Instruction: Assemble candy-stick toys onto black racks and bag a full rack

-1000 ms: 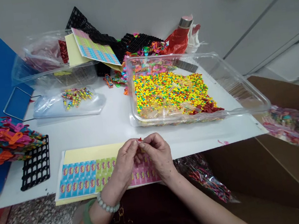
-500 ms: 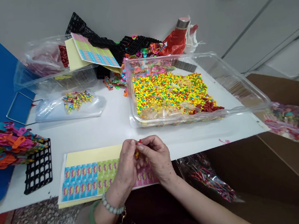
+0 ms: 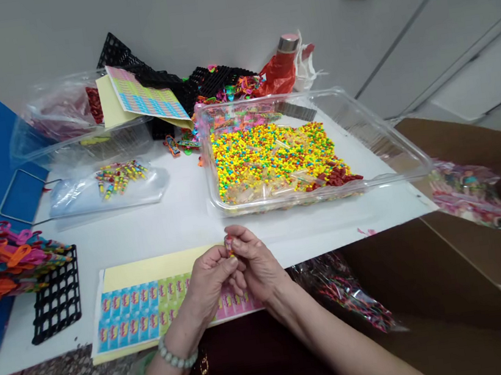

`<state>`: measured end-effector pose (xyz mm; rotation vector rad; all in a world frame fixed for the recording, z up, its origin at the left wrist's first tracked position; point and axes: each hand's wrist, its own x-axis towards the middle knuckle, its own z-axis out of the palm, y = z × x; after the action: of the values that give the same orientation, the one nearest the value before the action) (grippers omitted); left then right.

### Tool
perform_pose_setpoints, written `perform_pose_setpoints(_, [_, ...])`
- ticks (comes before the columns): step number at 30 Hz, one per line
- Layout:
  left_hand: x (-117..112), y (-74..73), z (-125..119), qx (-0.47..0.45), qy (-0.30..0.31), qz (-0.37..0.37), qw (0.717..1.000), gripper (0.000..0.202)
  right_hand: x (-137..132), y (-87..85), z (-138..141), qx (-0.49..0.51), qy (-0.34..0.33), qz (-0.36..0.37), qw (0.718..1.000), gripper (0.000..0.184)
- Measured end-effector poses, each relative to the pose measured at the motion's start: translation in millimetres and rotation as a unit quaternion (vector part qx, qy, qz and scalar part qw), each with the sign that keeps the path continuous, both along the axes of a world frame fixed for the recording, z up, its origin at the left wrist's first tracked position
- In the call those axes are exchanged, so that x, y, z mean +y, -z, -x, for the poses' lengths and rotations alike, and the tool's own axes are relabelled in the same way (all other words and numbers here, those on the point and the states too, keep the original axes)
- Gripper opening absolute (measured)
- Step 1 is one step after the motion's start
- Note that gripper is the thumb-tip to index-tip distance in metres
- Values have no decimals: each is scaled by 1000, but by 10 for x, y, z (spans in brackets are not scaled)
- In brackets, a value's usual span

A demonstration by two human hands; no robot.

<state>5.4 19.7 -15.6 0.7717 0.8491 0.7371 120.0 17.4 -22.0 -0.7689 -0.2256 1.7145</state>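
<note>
Between the fingers of both hands is a small candy-filled tube [image 3: 229,245] with a red end at the top. My right hand [image 3: 258,263] pinches it by its upper part with thumb and forefinger. Against its lower part, my left hand [image 3: 216,275] has its fingertips closed. Under the hands lies a sheet of blue, green and pink printed stickers [image 3: 131,314]. Just beyond them, a clear plastic tray [image 3: 395,162] holds many small coloured candies [image 3: 269,154], clear tubes and a heap of red caps [image 3: 339,174].
Filled tubes [image 3: 120,177] lie on a plastic bag at left. A black grid rack [image 3: 57,299] stands near colourful plastic pieces [image 3: 8,259]. Behind are a clear bin [image 3: 83,145], black racks [image 3: 222,77] and a bottle [image 3: 283,63] in a red bag. Cardboard boxes [image 3: 426,262] sit at right.
My left hand has shifted down along the tube, and my right hand has turned with the tube more upright. The whole view has swung slightly.
</note>
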Motion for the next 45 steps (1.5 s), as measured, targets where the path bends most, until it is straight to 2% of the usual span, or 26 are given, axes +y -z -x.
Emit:
perform_pose_setpoints(3, [10, -33, 20, -12, -4, 4, 1000, 27, 7, 12, -28, 8, -53, 4, 999, 33])
perform_pose_setpoints(7, [21, -45, 20, -21, -13, 6, 1000, 28, -8, -39, -18, -39, -45, -29, 998, 36])
perform_pose_setpoints(10, [-19, -44, 17, -20, 3, -1, 1000, 29, -16, -79, 23, -95, -57, -54, 992, 26])
perform_pose_setpoints(12, [-36, -64, 47, -8, 14, 9, 1000, 30, -16, -113, 36, -153, -47, -62, 985, 22])
perform_pose_setpoints(14, [17, -124, 137, 24, 8, 14, 1000, 33, -13, -185, 7, -270, -17, -102, 957, 17])
perform_pose_setpoints(15, [87, -176, 210, 48, -12, 5, 999, 35, -10, -243, -31, -346, 3, -139, 928, 13])
perform_pose_setpoints(17, [335, -328, 412, 112, -96, -36, 988, 39, 14, -408, -159, -485, 32, -247, 838, 11])
perform_pose_setpoints(19, [706, -519, 661, 186, -209, -114, 953, 39, 102, -614, -350, -583, 35, -352, 732, 16])
perform_pose_setpoints(21, [1120, -703, 901, 244, -274, -186, 912, 40, 298, -813, -585, -675, 26, -386, 629, 21])
perform_pose_setpoints(22, [1305, -776, 995, 288, -309, -234, 876, 40, 438, -894, -712, -729, 12, -366, 579, 23])
perform_pose_setpoints(23, [1457, -831, 1062, 352, -324, -292, 828, 40, 599, -959, -840, -782, -14, -327, 530, 24])
perform_pose_setpoints(25, [1624, -874, 1094, 469, -334, -361, 734, 45, 942, -1037, -1089, -867, -101, -223, 433, 24])
perform_pose_setpoints(26, [1634, -861, 1059, 495, -327, -384, 708, 45, 1106, -1053, -1200, -892, -146, -174, 391, 23])
perform_pose_setpoints(27, [1601, -826, 994, 501, -318, -397, 700, 43, 1255, -1056, -1295, -904, -189, -139, 356, 23])
perform_pose_setpoints(28, [1534, -776, 907, 491, -304, -409, 707, 39, 1382, -1048, -1366, -908, -225, -120, 333, 23])
perform_pose_setpoints(30, [1343, -665, 693, 462, -272, -429, 727, 28, 1570, -1009, -1421, -899, -282, -131, 308, 25])
perform_pose_setpoints(31, [1241, -620, 580, 452, -257, -452, 725, 24, 1633, -982, -1405, -893, -300, -152, 298, 27])
perform_pose_setpoints(33, [1070, -581, 368, 429, -233, -513, 706, 18, 1714, -926, -1310, -885, -327, -191, 272, 34])
perform_pose_setpoints(36, [943, -637, 121, 380, -196, -593, 682, 14, 1775, -845, -1151, -881, -361, -195, 237, 34])
perform_pose_setpoints(37, [932, -667, 63, 366, -182, -607, 682, 14, 1791, -817, -1126, -880, -366, -189, 238, 30])
perform_pose_setpoints(39, [940, -706, -20, 350, -155, -612, 692, 15, 1822, -755, -1135, -879, -359, -181, 257, 25])
perform_pose_setpoints(42, [978, -688, -80, 353, -129, -588, 716, 15, 1859, -657, -1230, -874, -328, -198, 299, 34])
perform_pose_setpoints(45, [992, -635, -99, 352, -129, -566, 734, 14, 1867, -595, -1290, -853, -339, -244, 312, 35])
